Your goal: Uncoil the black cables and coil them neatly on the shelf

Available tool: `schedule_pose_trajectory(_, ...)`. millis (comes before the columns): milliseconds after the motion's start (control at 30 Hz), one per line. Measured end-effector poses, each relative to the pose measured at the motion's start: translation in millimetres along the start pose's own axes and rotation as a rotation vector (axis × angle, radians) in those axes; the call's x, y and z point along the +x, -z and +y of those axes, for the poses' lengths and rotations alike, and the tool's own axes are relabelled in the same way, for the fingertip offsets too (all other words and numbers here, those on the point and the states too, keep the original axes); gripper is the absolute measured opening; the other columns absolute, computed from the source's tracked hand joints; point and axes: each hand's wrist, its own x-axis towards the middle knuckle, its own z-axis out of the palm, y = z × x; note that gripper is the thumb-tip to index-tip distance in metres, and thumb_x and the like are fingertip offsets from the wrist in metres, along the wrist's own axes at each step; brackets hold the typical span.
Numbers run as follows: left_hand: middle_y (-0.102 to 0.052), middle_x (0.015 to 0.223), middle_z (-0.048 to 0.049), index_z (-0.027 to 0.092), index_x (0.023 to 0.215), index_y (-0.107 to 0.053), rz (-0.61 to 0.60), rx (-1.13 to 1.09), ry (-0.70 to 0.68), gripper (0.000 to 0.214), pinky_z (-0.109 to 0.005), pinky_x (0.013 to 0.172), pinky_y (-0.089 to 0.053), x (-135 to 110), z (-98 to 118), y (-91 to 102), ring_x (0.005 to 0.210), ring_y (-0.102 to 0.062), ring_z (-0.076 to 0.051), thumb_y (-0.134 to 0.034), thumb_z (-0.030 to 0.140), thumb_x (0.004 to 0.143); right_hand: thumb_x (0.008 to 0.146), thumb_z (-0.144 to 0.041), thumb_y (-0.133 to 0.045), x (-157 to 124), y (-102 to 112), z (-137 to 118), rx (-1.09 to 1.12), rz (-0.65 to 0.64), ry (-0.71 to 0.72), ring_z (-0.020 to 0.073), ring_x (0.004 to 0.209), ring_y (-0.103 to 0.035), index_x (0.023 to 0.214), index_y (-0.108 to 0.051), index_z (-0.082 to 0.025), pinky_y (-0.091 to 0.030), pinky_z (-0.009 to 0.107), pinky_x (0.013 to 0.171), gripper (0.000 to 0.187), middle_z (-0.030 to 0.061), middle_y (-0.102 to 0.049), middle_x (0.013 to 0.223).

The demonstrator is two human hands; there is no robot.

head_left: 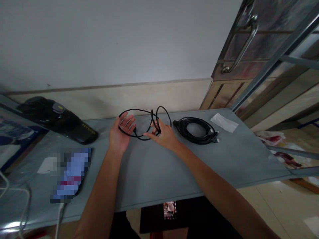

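Observation:
A thin black cable (pixel 139 112) lies in loose loops on the grey table (pixel 154 172), near the wall. My left hand (pixel 121 132) is palm up with fingers spread, and a loop of the cable runs across its fingers. My right hand (pixel 163 134) pinches the cable where two loops cross. A second black cable (pixel 196 130), coiled into a tidy bundle, rests on the table just right of my right hand.
A black handheld device (pixel 58 119) lies at the back left. A blurred-out phone (pixel 71 174) sits on the left with white cords (pixel 15 196) near it. A small white paper (pixel 224 122) is at the back right. A metal door and frame (pixel 251 56) stand to the right.

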Motion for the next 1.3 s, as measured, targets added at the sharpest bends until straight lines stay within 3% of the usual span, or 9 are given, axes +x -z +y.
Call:
schedule_pose_trajectory(133,-0.084,0.1,-0.0069,0.019,0.119,-0.082,0.033,0.069,-0.046,0.036,-0.025,0.064,-0.059,3,-4,4.2,0.08,-0.074,-0.015,-0.055,0.042,0.117,0.1,-0.065,-0.079,6,1,2,0.101,0.124,-0.037,0.017,0.068,-0.064,0.097,-0.068,-0.025,-0.049,0.03,0.069,0.041,-0.0046,-0.067,0.074)
schedule_pose_trajectory(267,-0.079,0.087,-0.0062,0.018,0.109,-0.082,0.027,0.139,-0.076,0.032,-0.023,0.042,-0.036,4,-10,7.6,0.057,-0.058,-0.011,-0.069,0.048,0.11,0.101,-0.071,-0.074,13,6,1,0.27,0.272,-0.102,0.0171,0.066,-0.062,0.089,-0.066,-0.025,-0.049,0.029,0.064,0.047,-0.0031,-0.064,0.071)
schedule_pose_trajectory(533,-0.064,0.073,0.002,0.021,0.107,-0.077,-0.002,0.257,-0.095,0.036,-0.02,0.037,-0.023,4,-11,8.6,0.043,-0.034,-0.005,-0.082,0.055,0.098,0.093,-0.078,-0.079,21,14,0,0.553,0.451,-0.254,0.011,0.052,-0.048,0.089,-0.06,-0.026,-0.037,0.023,0.046,0.055,-0.0062,-0.056,0.067)
schedule_pose_trajectory(733,-0.071,0.104,-0.0023,0.027,0.119,-0.064,0.147,0.46,-0.291,0.038,-0.023,0.049,-0.038,3,-26,10.2,0.067,-0.06,-0.013,-0.083,0.052,0.097,0.092,-0.075,-0.082,22,12,-4,0.718,0.488,-0.28,0.0077,0.048,-0.043,0.093,-0.056,-0.027,-0.032,0.021,0.04,0.055,-0.0083,-0.055,0.069)
schedule_pose_trajectory(833,-0.066,0.131,-0.0116,0.025,0.136,-0.062,0.17,0.764,-0.584,0.059,-0.036,0.086,-0.057,1,-33,10.8,0.108,-0.068,-0.024,-0.093,0.047,0.091,0.093,-0.076,-0.08,22,12,-7,0.718,0.491,-0.269,0.0077,0.048,-0.044,0.09,-0.051,-0.027,-0.033,0.021,0.04,0.056,-0.0091,-0.051,0.068)
schedule_pose_trajectory(900,-0.061,0.144,-0.0185,0.02,0.138,-0.065,0.096,0.987,-0.785,0.062,-0.051,0.118,-0.046,1,-35,10.7,0.136,-0.059,-0.035,-0.096,0.044,0.089,0.094,-0.076,-0.078,23,12,-8,0.716,0.501,-0.265,0.0076,0.048,-0.043,0.088,-0.047,-0.028,-0.033,0.021,0.04,0.058,-0.0093,-0.049,0.068)
schedule_pose_trajectory(967,-0.064,0.145,-0.0206,0.019,0.132,-0.072,-0.03,1.128,-0.895,0.049,-0.059,0.131,-0.029,1,-35,10.4,0.146,-0.052,-0.041,-0.091,0.042,0.094,0.094,-0.076,-0.078,24,13,-9,0.733,0.517,-0.262,0.0074,0.048,-0.041,0.088,-0.045,-0.028,-0.032,0.021,0.039,0.058,-0.0093,-0.048,0.068)
schedule_pose_trajectory(1133,-0.081,0.119,-0.0116,0.027,0.13,-0.078,-0.443,1.25,-0.8,0.029,-0.056,0.116,-0.049,-8,-34,7.8,0.117,-0.073,-0.036,-0.074,0.038,0.103,0.092,-0.077,-0.081,25,13,-10,0.809,0.523,-0.247,0.0062,0.048,-0.036,0.088,-0.045,-0.028,-0.027,0.019,0.039,0.061,-0.0102,-0.046,0.069)
schedule_pose_trajectory(1300,-0.085,0.109,-0.008,0.025,0.137,-0.076,-0.489,1.309,-0.8,0.05,-0.053,0.115,-0.053,-28,-36,-3.5,0.117,-0.077,-0.035,-0.084,0.054,0.096,0.095,-0.071,-0.083,21,11,-11,0.79,0.503,-0.225,0.005,0.049,-0.04,0.088,-0.052,-0.025,-0.027,0.017,0.041,0.055,-0.0089,-0.052,0.071)
